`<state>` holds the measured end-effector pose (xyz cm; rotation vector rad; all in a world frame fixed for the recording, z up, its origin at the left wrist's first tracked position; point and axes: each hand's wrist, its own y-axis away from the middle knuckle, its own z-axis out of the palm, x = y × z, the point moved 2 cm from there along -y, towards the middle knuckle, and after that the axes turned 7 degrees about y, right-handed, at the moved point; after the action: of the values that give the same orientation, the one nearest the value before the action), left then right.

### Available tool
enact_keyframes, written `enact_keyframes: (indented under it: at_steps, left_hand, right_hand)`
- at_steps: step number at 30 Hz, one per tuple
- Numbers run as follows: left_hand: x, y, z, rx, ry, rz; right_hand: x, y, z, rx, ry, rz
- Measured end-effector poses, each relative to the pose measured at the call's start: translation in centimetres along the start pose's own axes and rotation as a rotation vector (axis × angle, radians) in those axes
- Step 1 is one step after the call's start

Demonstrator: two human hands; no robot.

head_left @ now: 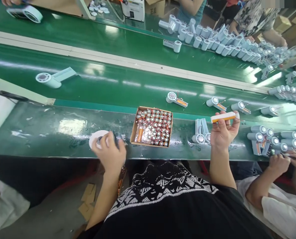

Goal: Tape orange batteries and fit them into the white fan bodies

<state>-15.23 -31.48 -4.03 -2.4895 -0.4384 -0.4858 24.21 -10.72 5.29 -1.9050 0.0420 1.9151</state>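
Observation:
My left hand (109, 151) is at the left of the bench, its fingers curled over a white roll (92, 141) that looks like tape. In my raised right hand (224, 132) is an orange cylindrical battery (227, 117) with a white strip along its upper side, pinched between thumb and fingers. Between my hands stands an open cardboard box (151, 145) packed with upright batteries (160, 127); one orange battery (140, 133) lies in its near left corner. Just left of my right hand, two pale blue fan housings (199, 137) rest on the bench.
A green conveyor (113, 89) runs beyond the bench, carrying pale blue housings (172, 97), some with orange batteries inside. At right, a co-worker's hands (279, 166) work beside grouped housings (259, 128). Many more housings (207, 43) stand on the far side, near other people.

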Motion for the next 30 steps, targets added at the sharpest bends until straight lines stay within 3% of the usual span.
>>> enact_keyframes:
  at_steps: [2,5,7,9,12,16,19,22,24,28,30]
  left_hand:
    - [6.3,-1.9,1.9,-0.060,0.164,0.210]
    - [16.6,-3.4,5.7,-0.462,0.309,0.554]
    - [22.5,-3.6,8.1,-0.717,0.276,0.652]
    - [26.9,-3.5,10.1,-0.902,0.239,0.677]
    - [30.8,-3.7,12.5,-1.036,0.200,0.662]
    - [32.6,-5.3,14.2,-1.107,0.200,0.606]
    - [32.0,-7.0,13.8,-1.165,0.226,0.530]
    - [29.3,-7.8,11.7,-1.182,0.270,0.475]
    - [26.7,-7.6,9.8,-1.193,0.429,0.432]
    - [22.7,-5.8,7.3,-1.299,1.010,0.300]
    - [21.8,-4.7,7.0,-1.330,1.138,0.307]
  right_hand:
    - [-0.4,0.0,-0.9,0.050,-0.015,-0.020]
    - [-1.1,-0.2,-1.1,0.070,-0.028,-0.056]
    - [-1.6,-0.1,-0.9,0.066,-0.022,-0.076]
    - [-2.0,0.2,-0.9,0.080,-0.023,-0.107]
    - [-2.2,0.8,-1.4,0.119,-0.048,-0.163]
    - [-1.4,0.8,-2.3,0.123,-0.094,-0.160]
    - [-0.9,0.1,-2.6,0.130,-0.155,-0.169]
    - [-0.8,-0.5,-2.6,0.147,-0.179,-0.212]
    - [-0.5,-0.5,-2.4,0.147,-0.171,-0.210]
    - [0.6,0.6,-0.7,0.051,-0.238,-0.011]
    - [1.0,1.5,0.4,0.003,-0.259,0.081]
